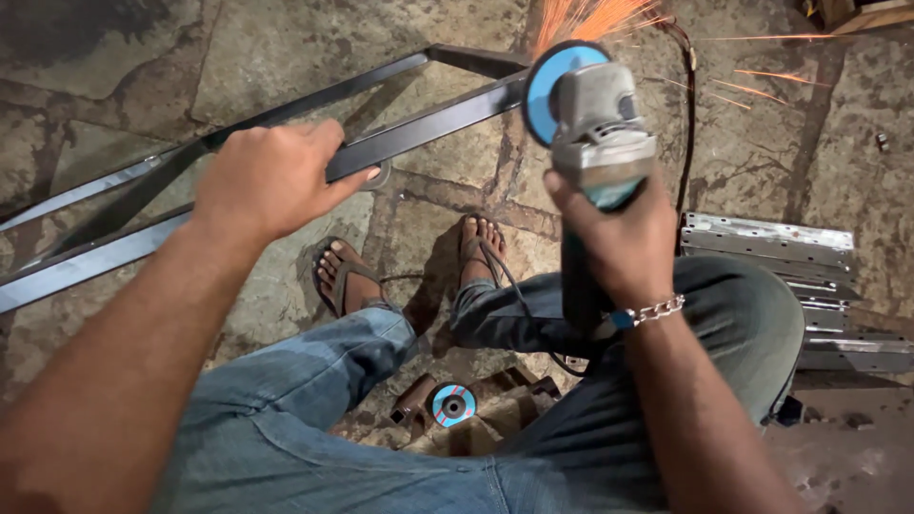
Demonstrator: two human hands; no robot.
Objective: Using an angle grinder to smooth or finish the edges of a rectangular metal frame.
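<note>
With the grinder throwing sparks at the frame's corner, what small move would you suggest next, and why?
Probably ease the angle grinder slowly along the frame's corner joint. Its blue disc is already biting there, sparks fly away from the body, the right hand grips the tool and the left hand steadies the bar.

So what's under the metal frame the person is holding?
Under the metal frame you can see stone floor and a small metal ring. The left hand covers part of the bar, so what lies beneath there is hidden.
</note>
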